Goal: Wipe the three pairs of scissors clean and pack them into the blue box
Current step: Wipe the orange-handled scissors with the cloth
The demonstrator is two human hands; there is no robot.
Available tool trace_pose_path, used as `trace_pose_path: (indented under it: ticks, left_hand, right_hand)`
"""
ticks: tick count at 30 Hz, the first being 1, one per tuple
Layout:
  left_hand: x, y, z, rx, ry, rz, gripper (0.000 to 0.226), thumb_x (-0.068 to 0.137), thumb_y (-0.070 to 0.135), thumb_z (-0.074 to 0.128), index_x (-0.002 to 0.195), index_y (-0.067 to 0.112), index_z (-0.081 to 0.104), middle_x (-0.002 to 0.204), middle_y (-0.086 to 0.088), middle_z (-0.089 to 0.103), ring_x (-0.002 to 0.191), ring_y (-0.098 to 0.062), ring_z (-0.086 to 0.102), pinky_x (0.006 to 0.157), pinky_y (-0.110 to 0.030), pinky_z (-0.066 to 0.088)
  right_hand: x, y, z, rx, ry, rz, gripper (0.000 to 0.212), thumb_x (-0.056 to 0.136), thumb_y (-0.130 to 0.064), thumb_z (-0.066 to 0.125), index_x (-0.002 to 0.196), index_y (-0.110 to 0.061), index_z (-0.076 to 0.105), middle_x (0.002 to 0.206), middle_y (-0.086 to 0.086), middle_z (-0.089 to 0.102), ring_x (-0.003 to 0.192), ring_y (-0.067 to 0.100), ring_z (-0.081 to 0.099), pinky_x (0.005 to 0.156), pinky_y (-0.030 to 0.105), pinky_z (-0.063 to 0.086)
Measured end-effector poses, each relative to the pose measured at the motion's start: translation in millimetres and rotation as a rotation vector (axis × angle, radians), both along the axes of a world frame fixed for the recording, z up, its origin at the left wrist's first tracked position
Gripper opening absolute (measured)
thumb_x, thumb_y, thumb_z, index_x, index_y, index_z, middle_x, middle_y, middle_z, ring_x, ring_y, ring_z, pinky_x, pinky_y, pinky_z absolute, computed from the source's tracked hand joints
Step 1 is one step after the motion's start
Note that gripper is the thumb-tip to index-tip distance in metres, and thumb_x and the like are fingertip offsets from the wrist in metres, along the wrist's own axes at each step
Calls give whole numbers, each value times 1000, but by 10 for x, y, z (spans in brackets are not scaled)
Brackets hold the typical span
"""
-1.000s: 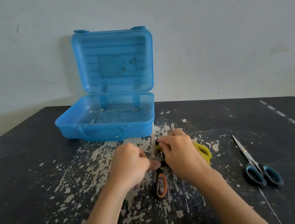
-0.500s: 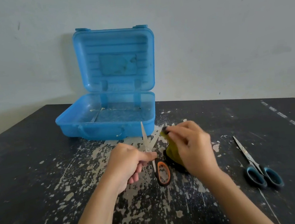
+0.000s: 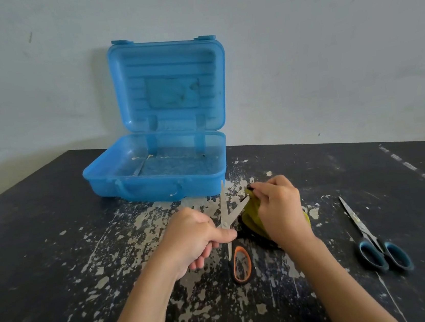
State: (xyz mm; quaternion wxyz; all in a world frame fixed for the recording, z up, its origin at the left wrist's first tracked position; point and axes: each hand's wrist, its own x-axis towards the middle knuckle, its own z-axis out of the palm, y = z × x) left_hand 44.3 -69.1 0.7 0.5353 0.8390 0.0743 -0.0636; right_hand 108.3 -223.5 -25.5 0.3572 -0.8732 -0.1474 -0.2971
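Note:
Orange-and-black handled scissors (image 3: 225, 214) stand with blades spread in a V at the table's middle. My left hand (image 3: 197, 239) pinches them at the pivot. My right hand (image 3: 279, 210) presses a yellow-green cloth (image 3: 250, 219) against the tip of the right blade. One orange-rimmed handle loop (image 3: 241, 264) lies below the hands. A second pair, blue-handled scissors (image 3: 370, 235), lies closed on the table to the right. The blue box (image 3: 155, 184) sits open behind, lid upright against the wall. No third pair is visible.
The black table (image 3: 42, 248) has worn, flaking paint across its middle. A pale wall (image 3: 326, 53) stands right behind the box. The box's inside holds only some pale residue.
The scissors went from closed and covered by both hands to blades spread open. My right hand moved the cloth up along the right blade to its tip.

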Motion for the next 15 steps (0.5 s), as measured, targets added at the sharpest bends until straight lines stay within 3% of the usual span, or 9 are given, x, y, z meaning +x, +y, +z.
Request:
trace_pose_path:
  ticks: [3, 5, 7, 12, 15]
  left_hand:
    - [9, -19, -12, 9, 14, 5, 36, 71, 27, 79, 53, 8, 55, 39, -1, 46, 31, -14, 35, 34, -19, 26]
    - [10, -24, -15, 10, 6, 19, 36, 71, 28, 80, 55, 8, 56, 40, -2, 46, 31, -15, 35, 34, -19, 25]
    - [5, -24, -17, 11, -7, 14, 35, 70, 28, 80, 56, 7, 57, 41, -2, 46, 31, -15, 35, 34, -19, 25]
    - [-9, -7, 4, 13, -32, 2, 35, 72, 27, 79, 53, 9, 56, 40, -1, 47, 31, -13, 37, 34, -19, 27]
    - [18, 39, 7, 11, -20, 50, 34, 72, 26, 79, 56, 7, 56, 40, 1, 48, 31, -13, 37, 33, -19, 27]
  right_hand:
    - [6, -33, 17, 75, 13, -78, 19, 87, 8, 50, 93, 6, 69, 86, 15, 53, 72, 22, 48, 63, 26, 42]
    - [-72, -6, 37, 59, -81, -10, 18, 84, 6, 57, 96, 1, 70, 83, 14, 55, 70, 22, 50, 59, 19, 39]
    - [-122, 18, 3, -15, -87, 59, 16, 84, 5, 59, 94, 1, 71, 81, 13, 56, 67, 21, 50, 58, 19, 39]
    - [-41, -172, 14, 92, 199, -127, 26, 95, -10, 44, 111, -3, 63, 107, 11, 52, 77, 16, 43, 67, 19, 31]
    - [-70, -260, 80, 2, 364, -61, 35, 94, -21, 44, 127, -10, 48, 114, 1, 38, 75, 15, 49, 67, 22, 38]
